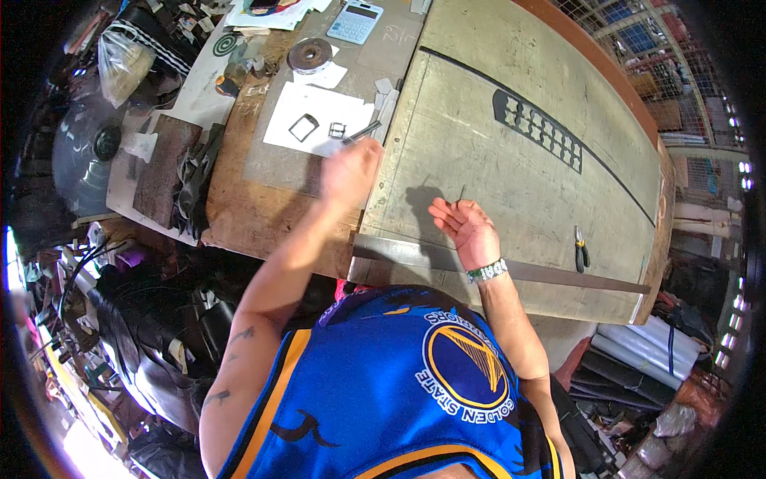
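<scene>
My left hand (349, 174) is curled and slightly blurred over the lower right of a white paper sheet (279, 112). A dark pen-like stick (363, 133) shows at its knuckles; whether the hand grips it is unclear. On the sheet lie a black rectangular frame (304, 128) and a small dark buckle (337, 129). My right hand (471, 229) is palm up above the metal-covered table, fingers bent. A thin dark pin-like piece (462, 193) stands up from its fingertips. Farther right lies a long black strap (610, 164) with a wider panel of pale cut-outs (542, 130).
Pliers (581, 249) with dark and yellow handles lie right of my right hand. A metal bar (542, 275) runs along the near edge. Beyond the paper are a brown tape roll (309, 56) and a light-blue calculator (354, 21). Dark cloth (198, 180) lies at the left.
</scene>
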Available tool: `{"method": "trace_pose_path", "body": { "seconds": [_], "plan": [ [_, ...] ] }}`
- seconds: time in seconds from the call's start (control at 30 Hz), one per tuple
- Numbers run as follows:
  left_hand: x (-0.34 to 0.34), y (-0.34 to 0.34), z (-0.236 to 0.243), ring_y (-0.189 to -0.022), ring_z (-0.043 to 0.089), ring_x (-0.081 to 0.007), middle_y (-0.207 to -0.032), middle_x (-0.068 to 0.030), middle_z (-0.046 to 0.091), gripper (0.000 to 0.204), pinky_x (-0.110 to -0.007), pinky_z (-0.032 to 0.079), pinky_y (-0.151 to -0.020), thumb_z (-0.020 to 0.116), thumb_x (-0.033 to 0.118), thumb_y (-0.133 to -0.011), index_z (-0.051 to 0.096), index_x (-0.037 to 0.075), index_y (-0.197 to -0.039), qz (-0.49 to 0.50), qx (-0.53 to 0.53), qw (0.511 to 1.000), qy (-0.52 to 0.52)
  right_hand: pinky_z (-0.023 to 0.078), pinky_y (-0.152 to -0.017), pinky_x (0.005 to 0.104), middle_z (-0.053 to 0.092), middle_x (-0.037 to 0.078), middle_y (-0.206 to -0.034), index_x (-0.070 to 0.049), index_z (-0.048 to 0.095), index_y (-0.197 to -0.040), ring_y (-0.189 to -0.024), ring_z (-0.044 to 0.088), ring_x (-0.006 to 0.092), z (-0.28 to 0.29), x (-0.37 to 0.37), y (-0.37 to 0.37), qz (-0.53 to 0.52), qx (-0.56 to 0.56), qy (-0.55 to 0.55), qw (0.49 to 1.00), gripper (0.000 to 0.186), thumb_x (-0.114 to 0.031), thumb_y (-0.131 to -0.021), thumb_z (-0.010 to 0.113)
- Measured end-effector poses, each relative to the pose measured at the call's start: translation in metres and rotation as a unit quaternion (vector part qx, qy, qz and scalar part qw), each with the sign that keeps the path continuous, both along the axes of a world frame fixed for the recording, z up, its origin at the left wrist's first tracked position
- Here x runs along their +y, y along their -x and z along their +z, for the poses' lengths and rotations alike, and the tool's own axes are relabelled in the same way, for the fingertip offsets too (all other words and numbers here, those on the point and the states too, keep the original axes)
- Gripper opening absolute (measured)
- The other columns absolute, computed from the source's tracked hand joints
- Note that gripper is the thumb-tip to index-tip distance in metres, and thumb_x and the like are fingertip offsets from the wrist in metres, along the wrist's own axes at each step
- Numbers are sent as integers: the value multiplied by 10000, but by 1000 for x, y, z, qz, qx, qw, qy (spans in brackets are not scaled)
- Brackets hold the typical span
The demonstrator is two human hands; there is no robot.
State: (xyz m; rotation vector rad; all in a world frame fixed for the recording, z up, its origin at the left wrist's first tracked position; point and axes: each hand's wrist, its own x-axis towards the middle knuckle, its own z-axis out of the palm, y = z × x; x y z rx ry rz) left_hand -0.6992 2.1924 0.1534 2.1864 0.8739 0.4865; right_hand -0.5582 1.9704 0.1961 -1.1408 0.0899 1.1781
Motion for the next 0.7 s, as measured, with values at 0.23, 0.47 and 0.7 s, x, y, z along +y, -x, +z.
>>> {"method": "trace_pose_path", "body": {
  "seconds": [0.23,0.47,0.7],
  "plan": [
    [56,4,-5,-770,698,-355,-920,-170,731,343,-442,536,-704,629,355,-968,684,50,-1114,27,79,996,-16,558,-845,349,746,134,-1007,-63,620,-975,-911,711,205,-32,-29,10,63,-164,95,980,102,-162,-972,595],
    [-108,3,11,-681,512,-112,-789,-9,552,556,-291,398,-608,449,574,-1022,626,46,-1014,-10,-141,666,733,553,-659,430,689,164,-780,-49,625,-941,-735,700,315,17,-31,46,261,-542,142,786,166,-210,-905,634],
    [-169,-4,-10,-804,594,-148,-792,-7,609,366,-325,478,-759,454,400,-1073,574,137,-849,65,-108,614,779,519,-650,508,669,171,-752,-72,616,-897,-735,669,398,12,-79,47,266,-620,93,732,263,-328,-879,670]
  ]
}}
